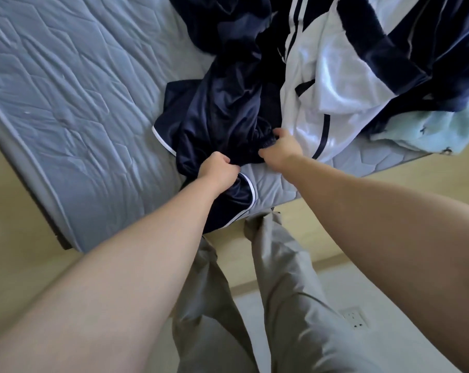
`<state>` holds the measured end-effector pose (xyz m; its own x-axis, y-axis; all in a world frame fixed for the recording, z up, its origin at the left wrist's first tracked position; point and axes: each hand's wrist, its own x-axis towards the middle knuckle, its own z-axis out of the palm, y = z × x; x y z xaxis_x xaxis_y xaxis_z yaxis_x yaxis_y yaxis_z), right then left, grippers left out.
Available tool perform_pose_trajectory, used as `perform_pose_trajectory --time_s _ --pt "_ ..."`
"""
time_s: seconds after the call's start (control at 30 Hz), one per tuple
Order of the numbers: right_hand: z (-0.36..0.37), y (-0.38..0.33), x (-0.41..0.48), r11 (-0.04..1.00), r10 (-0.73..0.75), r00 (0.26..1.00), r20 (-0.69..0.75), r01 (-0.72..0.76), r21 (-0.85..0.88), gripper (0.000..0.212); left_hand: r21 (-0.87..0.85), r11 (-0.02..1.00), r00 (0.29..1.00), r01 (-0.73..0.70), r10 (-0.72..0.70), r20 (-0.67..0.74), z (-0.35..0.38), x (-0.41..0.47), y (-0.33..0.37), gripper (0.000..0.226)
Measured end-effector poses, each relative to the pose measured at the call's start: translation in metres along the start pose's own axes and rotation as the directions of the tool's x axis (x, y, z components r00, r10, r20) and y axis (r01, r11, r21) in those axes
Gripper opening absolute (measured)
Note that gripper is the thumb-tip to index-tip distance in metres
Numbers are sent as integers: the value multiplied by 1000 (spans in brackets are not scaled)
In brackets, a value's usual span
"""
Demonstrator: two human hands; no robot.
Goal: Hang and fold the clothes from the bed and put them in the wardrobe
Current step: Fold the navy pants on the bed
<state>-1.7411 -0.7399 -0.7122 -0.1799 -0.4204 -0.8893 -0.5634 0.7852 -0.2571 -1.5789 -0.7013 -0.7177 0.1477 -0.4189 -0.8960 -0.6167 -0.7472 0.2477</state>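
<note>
While the navy shorts [222,111] are lying crumpled at the bed [66,90] corner, the left grip [220,170] is clamping a fistful of their fabric. The right grip [280,146], just beside it, is pinching the gathered waistband. One leg is hanging off the edge below the left grip. A white striped garment [322,103] is lying against the right grip's outer side.

Setting: a bedroom in a home. A bare quilted mattress [66,103] is occupying most of the view. Loose clothing is lying heaped on the mattress: navy shorts [228,109], a white striped garment [322,84] and a pale blue piece [430,130]. Light wood-look flooring [18,211] is running beside the mattress. A wall socket [356,317] is showing across the flooring from the mattress corner.
</note>
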Motion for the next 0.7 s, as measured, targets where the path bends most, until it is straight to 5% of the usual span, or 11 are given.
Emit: perform_pose_trajectory --time_s 0.27,0.43,0.6,0.7 --pt "-10 -26 -43 983 -149 989 20 151 -106 13 -18 999 998 -39 38 -47 -26 -42 -20 46" --pt "-19 -75 -143 936 -293 953 74 301 -184 38 -17 987 983 -158 156 -95 -83 -119 -14 58" --pt "-29 -130 -261 890 -436 899 48 438 -127 16 -3 957 937 -289 282 -207 -142 -213 -11 67" --pt "-38 -158 -325 849 -528 848 -42 526 -50 30 10 918 881 -396 383 -277 -175 -264 -14 65"
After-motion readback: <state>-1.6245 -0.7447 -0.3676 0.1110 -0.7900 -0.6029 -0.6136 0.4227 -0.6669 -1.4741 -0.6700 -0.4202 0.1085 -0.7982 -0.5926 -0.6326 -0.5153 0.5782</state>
